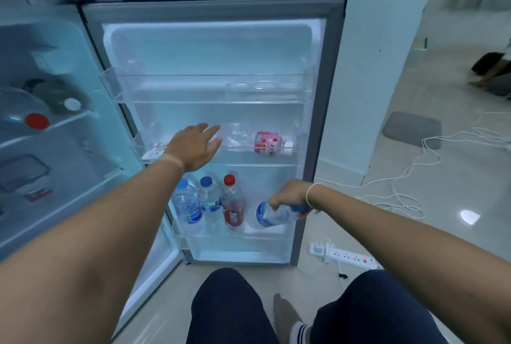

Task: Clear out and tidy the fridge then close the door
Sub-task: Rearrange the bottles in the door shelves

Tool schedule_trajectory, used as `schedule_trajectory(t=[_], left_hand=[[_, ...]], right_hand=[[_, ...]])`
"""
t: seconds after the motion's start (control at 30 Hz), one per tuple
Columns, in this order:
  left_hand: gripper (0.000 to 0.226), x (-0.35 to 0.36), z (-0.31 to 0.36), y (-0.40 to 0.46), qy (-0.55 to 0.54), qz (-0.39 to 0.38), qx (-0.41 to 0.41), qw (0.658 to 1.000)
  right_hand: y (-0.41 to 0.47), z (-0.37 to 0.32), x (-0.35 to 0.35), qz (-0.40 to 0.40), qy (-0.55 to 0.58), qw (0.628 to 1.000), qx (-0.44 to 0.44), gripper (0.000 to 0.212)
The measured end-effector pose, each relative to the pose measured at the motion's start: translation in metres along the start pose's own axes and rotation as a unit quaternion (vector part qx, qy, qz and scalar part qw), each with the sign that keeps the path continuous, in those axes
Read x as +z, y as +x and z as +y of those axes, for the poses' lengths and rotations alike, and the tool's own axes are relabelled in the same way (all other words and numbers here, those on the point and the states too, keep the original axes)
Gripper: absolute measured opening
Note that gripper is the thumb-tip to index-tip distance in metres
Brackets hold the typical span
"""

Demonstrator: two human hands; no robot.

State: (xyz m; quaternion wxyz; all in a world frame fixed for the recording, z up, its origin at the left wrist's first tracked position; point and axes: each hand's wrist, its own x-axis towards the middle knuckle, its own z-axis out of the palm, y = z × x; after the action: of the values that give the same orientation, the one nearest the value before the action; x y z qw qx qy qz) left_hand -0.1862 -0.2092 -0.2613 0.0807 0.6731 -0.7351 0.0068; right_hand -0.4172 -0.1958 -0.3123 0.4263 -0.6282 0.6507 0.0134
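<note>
The fridge door (329, 89) stands wide open in front of me, its racks facing me. My right hand (290, 195) is shut on the neck of a tilted water bottle (269, 215) with a blue cap, over the right end of the bottom door rack (235, 236). Two blue-capped water bottles (189, 202) and a red-capped bottle of red drink (232, 205) stand upright in that rack. My left hand (195, 146) is open, fingers spread, at the middle door rack, beside a crumpled clear bottle (237, 136). A pink bottle (268, 142) lies on its side there.
The fridge interior (55, 128) at left holds a red-lidded container (37, 121), a white-lidded jar (72, 104) and a lidded box (23, 172). A white power strip (345, 255) and white cables (414, 172) lie on the tiled floor at right, with a grey mat (412, 128).
</note>
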Motion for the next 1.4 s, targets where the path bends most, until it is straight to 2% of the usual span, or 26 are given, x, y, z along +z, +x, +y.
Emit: schedule_trajectory(t=[0.13,0.2,0.33,0.43,0.5,0.6,0.7,0.8,1.03,1.13,1.27,1.33,1.4], left_hand=[[0.058,0.007,-0.01,0.005,-0.009,-0.001,-0.023,1.0],[0.065,0.012,-0.01,0.005,0.002,0.02,-0.029,0.999],[0.064,0.018,-0.009,0.009,0.017,0.063,-0.02,0.998],[0.064,0.021,-0.008,0.012,0.014,0.071,-0.015,0.997],[0.062,0.022,-0.01,0.014,0.02,0.073,-0.016,0.997],[0.053,0.026,-0.012,0.019,0.037,0.084,-0.004,0.996],[0.031,0.03,-0.016,0.02,0.033,0.093,0.008,0.995],[0.029,0.032,-0.016,0.02,0.024,0.102,0.019,0.994],[0.032,0.035,-0.016,0.024,0.02,0.105,0.011,0.994],[0.032,0.036,-0.015,0.023,0.013,0.106,0.007,0.994],[0.032,0.035,-0.015,0.022,0.013,0.108,0.009,0.994],[0.031,0.034,-0.015,0.021,0.012,0.108,0.01,0.994],[0.032,0.033,-0.015,0.021,0.01,0.106,0.013,0.994]], right_hand=[[0.017,-0.008,0.005,0.018,0.035,0.999,0.008,0.02],[0.028,-0.014,0.008,0.03,0.041,0.999,0.008,0.021],[0.048,-0.022,0.018,0.045,0.045,0.998,-0.003,0.024],[0.062,-0.023,0.024,0.065,0.041,0.997,-0.002,0.041],[0.072,-0.026,0.028,0.075,0.027,0.997,0.001,0.045],[0.086,-0.029,0.034,0.091,0.007,0.996,-0.002,0.04],[0.098,-0.029,0.04,0.11,-0.012,0.994,-0.004,0.024],[0.112,-0.028,0.048,0.132,-0.009,0.991,-0.012,0.016],[0.134,-0.027,0.057,0.141,0.002,0.99,-0.014,0.038],[0.137,-0.03,0.058,0.137,0.002,0.99,-0.021,0.041],[0.14,-0.032,0.059,0.152,0.084,0.984,-0.046,0.048],[0.136,-0.03,0.057,0.153,0.054,0.985,-0.058,0.052],[0.125,-0.031,0.052,0.14,-0.028,0.988,-0.059,0.055]])
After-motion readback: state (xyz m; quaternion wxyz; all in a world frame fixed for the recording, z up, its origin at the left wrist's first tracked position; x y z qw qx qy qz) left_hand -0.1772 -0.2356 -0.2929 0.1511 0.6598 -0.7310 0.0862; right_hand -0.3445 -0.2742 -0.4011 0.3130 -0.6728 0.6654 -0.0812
